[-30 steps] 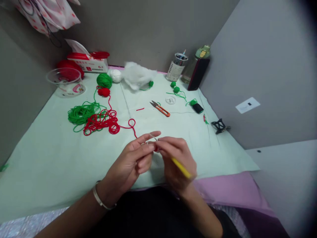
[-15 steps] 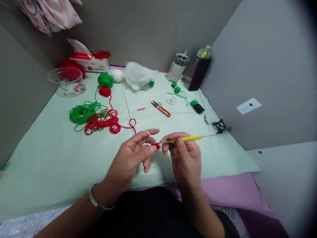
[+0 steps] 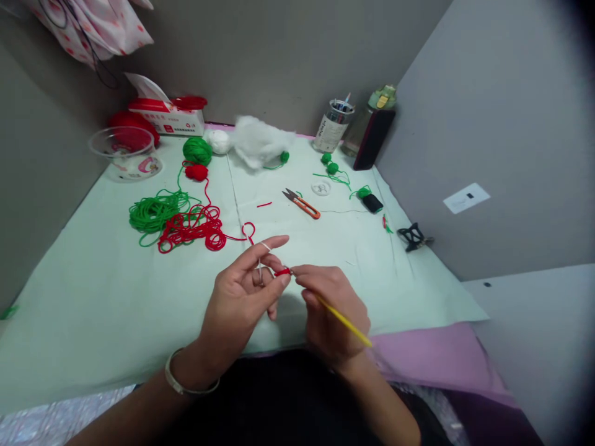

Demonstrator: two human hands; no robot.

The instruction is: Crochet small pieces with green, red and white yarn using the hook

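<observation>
Between its thumb and fingers, my left hand [image 3: 242, 291] pinches a small red crochet piece [image 3: 282, 272], with white yarn [image 3: 260, 263] looped over the index finger. My right hand [image 3: 335, 310] is closed on a yellow-handled crochet hook [image 3: 346, 321], whose handle slants down to the right. The right fingertips touch or nearly touch the right end of the red piece; the hook's tip is too small to make out. Red yarn [image 3: 214, 232] lies in loose coils beyond my left hand, beside a tangle of green yarn [image 3: 155, 214].
Orange snips [image 3: 304, 205] lie mid-table, near a small clear dish [image 3: 321, 188]. White stuffing [image 3: 260, 142], a tissue box [image 3: 174, 119] and a plastic tub [image 3: 134, 162] stand at the back. A pen can [image 3: 329, 131], bottle [image 3: 357, 133] and black claw clip [image 3: 413, 237] are at right.
The hook's handle has swung from nearly level to slanting down to the right, as my right hand turned and lowered. My left hand and the red piece moved slightly left.
</observation>
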